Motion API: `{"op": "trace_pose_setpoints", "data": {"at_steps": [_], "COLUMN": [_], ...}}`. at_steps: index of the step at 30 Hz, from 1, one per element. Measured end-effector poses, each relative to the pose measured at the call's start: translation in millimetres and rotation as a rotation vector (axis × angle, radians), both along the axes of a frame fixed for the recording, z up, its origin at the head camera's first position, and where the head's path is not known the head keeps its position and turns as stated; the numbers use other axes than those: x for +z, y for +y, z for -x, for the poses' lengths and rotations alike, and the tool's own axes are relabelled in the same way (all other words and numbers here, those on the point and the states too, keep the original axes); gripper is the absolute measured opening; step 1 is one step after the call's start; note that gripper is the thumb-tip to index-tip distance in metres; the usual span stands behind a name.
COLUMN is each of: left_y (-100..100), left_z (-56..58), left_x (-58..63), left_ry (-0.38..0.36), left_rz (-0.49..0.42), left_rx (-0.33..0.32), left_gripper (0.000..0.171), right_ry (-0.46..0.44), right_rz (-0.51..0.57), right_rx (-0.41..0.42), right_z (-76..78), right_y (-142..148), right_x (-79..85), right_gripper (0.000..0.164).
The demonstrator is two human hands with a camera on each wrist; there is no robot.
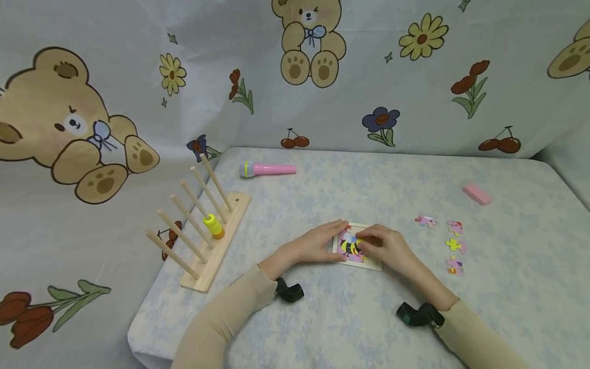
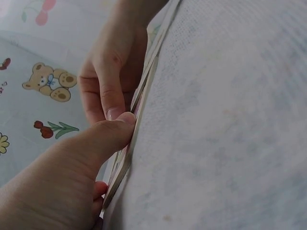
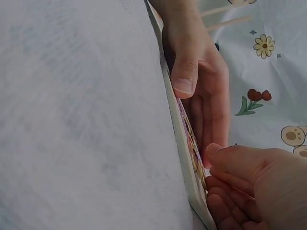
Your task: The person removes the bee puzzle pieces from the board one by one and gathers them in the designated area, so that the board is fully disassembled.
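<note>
A bee jigsaw puzzle (image 1: 349, 248) lies in a wooden tray (image 1: 374, 265) on the table. My left hand (image 1: 318, 243) lies along the tray's left side, its fingers at the far edge and the thumb (image 2: 112, 132) pressing the near rim. Over the right part of the puzzle, my right hand (image 1: 389, 250) pinches a puzzle piece with thumb and curled fingers; the piece is mostly hidden by the fingertips. In the right wrist view, the right thumb (image 3: 235, 155) is just above the picture.
Several loose puzzle pieces (image 1: 454, 245) lie to the right. A pink block (image 1: 477, 195) sits farther back. At left stands a wooden peg rack (image 1: 216, 256) with yellow and orange beads (image 1: 213, 225) on one peg. A pink toy microphone (image 1: 272, 169) lies near the back edge.
</note>
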State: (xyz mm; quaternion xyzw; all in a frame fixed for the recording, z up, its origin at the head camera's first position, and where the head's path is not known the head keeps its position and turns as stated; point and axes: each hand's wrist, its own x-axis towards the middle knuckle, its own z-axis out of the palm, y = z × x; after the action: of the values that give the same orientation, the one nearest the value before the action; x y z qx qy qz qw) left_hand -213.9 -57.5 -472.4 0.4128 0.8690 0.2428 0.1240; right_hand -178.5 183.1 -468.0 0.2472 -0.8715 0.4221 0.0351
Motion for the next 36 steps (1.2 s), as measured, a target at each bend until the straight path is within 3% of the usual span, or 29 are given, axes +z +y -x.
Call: {"op": "trace_pose_setpoints", "data": {"at_steps": [14,24,36], "left_y": [0.3,-0.1,-0.4], "left_z": [-1.2,1.6,0.7], "left_x": [-2.1,-0.5,-0.2], "left_ry": [-0.006,0.0,-0.003], "left_rz": [-0.003,-0.007,-0.009], "left_rx": [0.006,-0.003,-0.004], "left_gripper": [0.089,0.089,0.089], "right_ry": [-0.197,-0.214,-0.217], "right_rz": [0.058,0.146,0.178], "right_rx": [-0.059,-0.09,-0.027], "right_z": [-2.0,-2.3,-0.6], "right_y": [-3.6,-4.0,0.1], "right_x": [4.1,4.4,1.5], "right_gripper": [0.024,0.019,0.019]}}
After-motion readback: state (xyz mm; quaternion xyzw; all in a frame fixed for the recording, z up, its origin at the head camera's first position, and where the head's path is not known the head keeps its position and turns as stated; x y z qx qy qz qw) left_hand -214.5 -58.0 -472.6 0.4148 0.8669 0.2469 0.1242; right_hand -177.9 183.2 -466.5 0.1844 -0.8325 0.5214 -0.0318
